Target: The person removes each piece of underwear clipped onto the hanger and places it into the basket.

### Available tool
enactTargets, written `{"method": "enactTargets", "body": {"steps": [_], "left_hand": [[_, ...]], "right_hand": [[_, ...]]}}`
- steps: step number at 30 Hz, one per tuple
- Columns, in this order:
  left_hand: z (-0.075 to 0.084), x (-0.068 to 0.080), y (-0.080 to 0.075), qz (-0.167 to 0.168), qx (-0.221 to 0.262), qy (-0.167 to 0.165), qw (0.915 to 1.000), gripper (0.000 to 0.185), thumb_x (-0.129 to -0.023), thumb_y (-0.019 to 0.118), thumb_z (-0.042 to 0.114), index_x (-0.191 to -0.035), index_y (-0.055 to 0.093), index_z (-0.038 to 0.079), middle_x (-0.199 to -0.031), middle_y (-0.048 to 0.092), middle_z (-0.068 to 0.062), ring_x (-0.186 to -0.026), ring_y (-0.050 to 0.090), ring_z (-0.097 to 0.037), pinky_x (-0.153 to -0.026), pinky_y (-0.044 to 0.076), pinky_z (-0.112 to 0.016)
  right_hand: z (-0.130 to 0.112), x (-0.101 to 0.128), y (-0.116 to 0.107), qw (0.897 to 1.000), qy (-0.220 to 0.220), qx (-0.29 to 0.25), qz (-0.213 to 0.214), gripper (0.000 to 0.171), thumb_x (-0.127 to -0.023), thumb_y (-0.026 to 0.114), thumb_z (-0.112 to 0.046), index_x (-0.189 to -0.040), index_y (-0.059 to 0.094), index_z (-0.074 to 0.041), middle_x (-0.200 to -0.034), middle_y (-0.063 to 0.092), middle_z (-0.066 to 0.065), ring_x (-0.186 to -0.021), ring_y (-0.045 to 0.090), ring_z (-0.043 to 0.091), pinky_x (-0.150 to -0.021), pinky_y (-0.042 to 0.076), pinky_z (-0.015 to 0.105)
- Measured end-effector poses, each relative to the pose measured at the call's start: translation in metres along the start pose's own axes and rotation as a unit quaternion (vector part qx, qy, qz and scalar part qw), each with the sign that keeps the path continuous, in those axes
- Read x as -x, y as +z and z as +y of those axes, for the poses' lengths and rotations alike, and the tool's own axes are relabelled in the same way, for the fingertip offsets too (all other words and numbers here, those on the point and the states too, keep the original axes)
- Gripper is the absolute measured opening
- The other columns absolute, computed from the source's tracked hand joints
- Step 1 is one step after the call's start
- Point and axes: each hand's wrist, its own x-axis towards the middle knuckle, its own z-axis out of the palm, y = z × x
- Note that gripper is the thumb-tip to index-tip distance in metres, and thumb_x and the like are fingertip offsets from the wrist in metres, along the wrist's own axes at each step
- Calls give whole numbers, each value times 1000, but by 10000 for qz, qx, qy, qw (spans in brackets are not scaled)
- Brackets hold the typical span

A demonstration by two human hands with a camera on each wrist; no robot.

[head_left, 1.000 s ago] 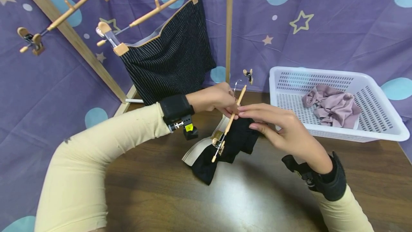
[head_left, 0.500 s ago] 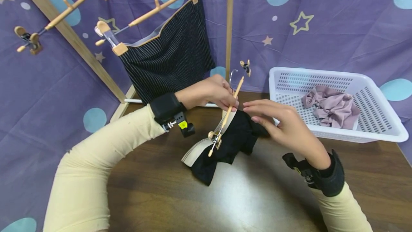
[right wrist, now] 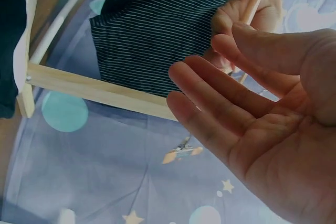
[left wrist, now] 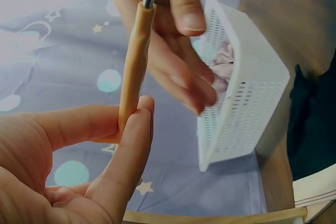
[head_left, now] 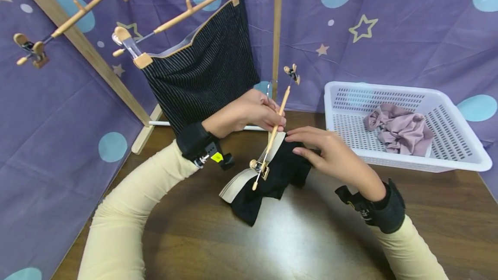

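Note:
My left hand (head_left: 256, 109) pinches the wooden bar of a clip hanger (head_left: 272, 137) between thumb and fingers; the left wrist view shows this grip on the bar (left wrist: 135, 61) closely. The hanger tilts, its far clip (head_left: 292, 74) raised and its near clip (head_left: 259, 167) low over a black garment (head_left: 282, 172) with a cream waistband (head_left: 238, 185). That garment lies loosely folded on the table. Whether the near clip touches it, I cannot tell. Just right of the bar, my right hand (head_left: 330, 152) hovers with fingers extended, holding nothing; its palm (right wrist: 268, 135) shows in the right wrist view.
A black striped garment (head_left: 206, 64) hangs from another clip hanger at the back left. Further left is a bare clip hanger (head_left: 79, 14). Wooden rack posts (head_left: 277, 29) stand behind. At right, a white basket (head_left: 400, 161) holds a crumpled pink cloth (head_left: 406, 131).
My left hand has shifted left with the hanger, whose far end has risen. My right fingers, earlier at the bar, have come away from it; that hand has since moved slightly left and down.

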Motion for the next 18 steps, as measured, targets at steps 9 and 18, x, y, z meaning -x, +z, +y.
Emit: {"method": "enactTargets", "body": {"steps": [9,18], "left_hand": [[-13,2,-6,87,462,441,9979,24,-88,74,-3,-108,62,-9,-78,74,-8,-68,74,-13,-73,65,-30],[-26,-6,-3,-88,455,671,9967,16,-88,76,-1,-100,66,-6,-77,74,-7,-70,74,-12,-74,65,-31]], "right_hand": [[5,-2,19,9958,379,-131,-829,33,-94,73,-12,-127,68,-6,-129,67,13,-121,65,28,-104,53,49],[9,-3,38,9848,415,-46,-1684,45,-91,78,-21,-132,65,-6,-136,63,14,-127,60,30,-105,52,48]]}}
